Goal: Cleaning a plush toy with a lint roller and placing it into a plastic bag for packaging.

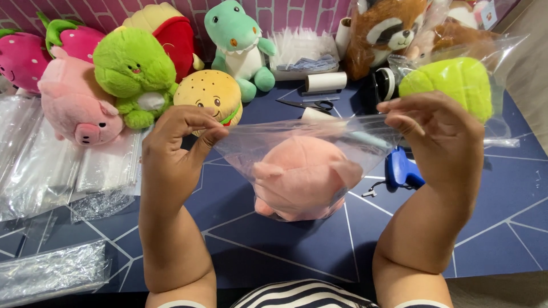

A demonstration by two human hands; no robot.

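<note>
Above the navy table, both hands pinch a clear bag holding a round pink pig plush.

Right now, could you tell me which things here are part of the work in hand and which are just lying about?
In hand:
left hand and right hand, pinching the clear bag's top corners
pink plush inside it

Lying about:
green dinosaur plush
burger plush
scissors
blue tagging tool
stacked empty bags
</note>
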